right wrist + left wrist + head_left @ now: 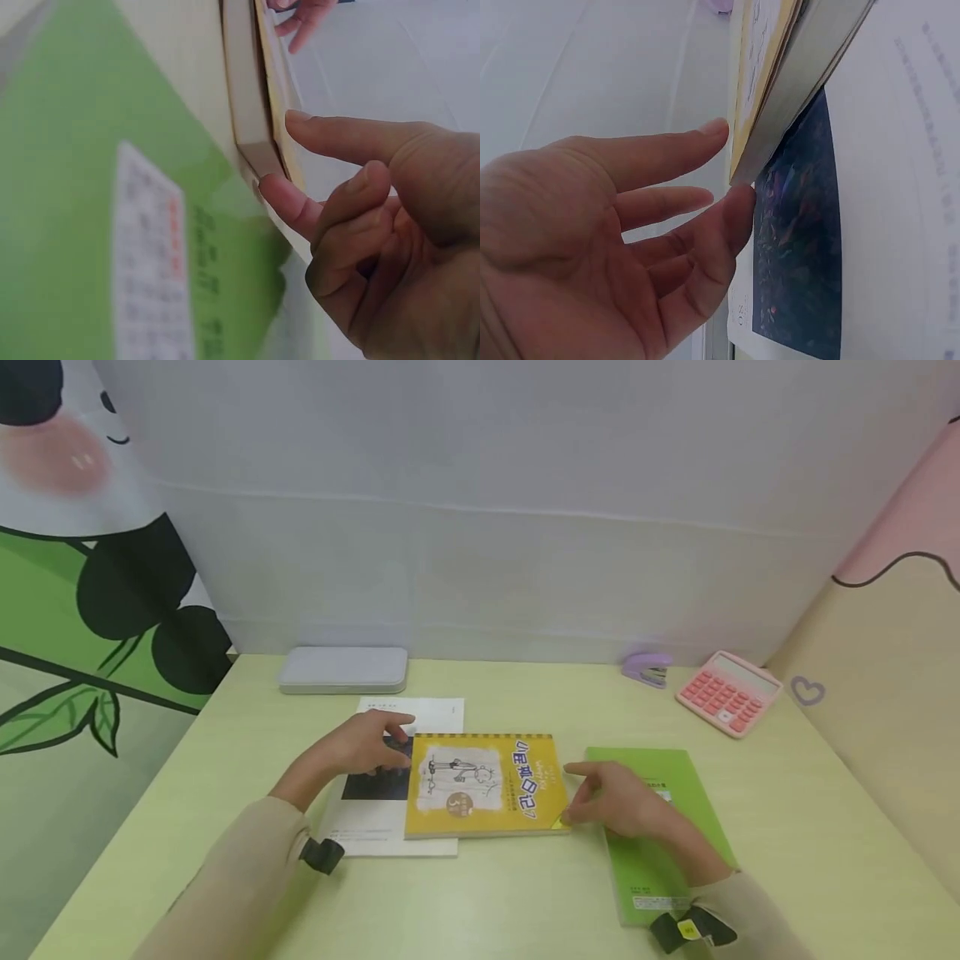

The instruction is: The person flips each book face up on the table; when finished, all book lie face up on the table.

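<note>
A yellow paperback book [480, 789] with a cartoon drawing on its cover lies across the right part of an open-looking white booklet [390, 845] with a dark picture. My left hand [371, 743] is at the book's left edge, thumb and fingers spread apart, fingertips right by the corner in the left wrist view. At the opposite edge, my right hand [618, 797] has its thumb and forefinger beside the book's right side, with a gap between them; the other fingers bend loosely. Under the right hand and forearm lies a green book [660, 868].
Along the back of the table stand a pale grey flat case [343, 670] at left, a purple stapler [647, 668] and a pink calculator [729, 693] at right. A white cloth [480, 577] hangs behind the table's far edge.
</note>
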`<state>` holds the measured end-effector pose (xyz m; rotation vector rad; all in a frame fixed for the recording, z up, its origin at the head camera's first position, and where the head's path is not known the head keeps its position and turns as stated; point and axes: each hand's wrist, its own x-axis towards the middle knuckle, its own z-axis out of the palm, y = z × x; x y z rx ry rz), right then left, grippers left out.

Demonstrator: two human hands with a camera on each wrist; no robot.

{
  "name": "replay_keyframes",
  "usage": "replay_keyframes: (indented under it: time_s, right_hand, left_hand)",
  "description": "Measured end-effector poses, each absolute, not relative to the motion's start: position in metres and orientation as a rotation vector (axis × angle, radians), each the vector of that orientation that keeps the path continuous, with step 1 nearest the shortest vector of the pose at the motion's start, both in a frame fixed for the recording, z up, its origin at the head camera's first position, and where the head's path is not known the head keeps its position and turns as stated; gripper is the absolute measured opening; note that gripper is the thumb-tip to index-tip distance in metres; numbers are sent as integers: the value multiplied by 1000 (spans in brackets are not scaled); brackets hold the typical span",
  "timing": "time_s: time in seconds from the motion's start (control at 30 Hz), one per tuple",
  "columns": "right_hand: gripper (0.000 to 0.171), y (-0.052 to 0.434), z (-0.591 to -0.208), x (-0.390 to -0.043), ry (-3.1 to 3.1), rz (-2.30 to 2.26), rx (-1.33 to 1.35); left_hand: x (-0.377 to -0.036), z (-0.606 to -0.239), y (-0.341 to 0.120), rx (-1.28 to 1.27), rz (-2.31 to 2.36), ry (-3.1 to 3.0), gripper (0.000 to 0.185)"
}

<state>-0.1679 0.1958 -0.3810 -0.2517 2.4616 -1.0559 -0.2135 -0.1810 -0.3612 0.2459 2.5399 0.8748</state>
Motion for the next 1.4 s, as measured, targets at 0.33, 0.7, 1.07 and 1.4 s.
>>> replay_keyframes:
  time_s: [0.33, 0.7, 1.07, 1.4]
  right_hand:
    - [83, 187, -384, -160, 2476, -1017, -228]
    - [84, 185, -385, -162, 2493, -986, -225]
    - [74, 191, -383, -175, 2480, -956, -193]
    - [51, 197, -382, -189, 2510, -934, -235]
  left_hand:
    - [-218, -371, -177, 228, 885, 2539, 69]
    - [-215, -373, -176, 248, 879, 2565, 65]
    - [-205, -373, -177, 209, 896, 2570, 61]
    - [-199, -373, -180, 166, 898, 2582, 51]
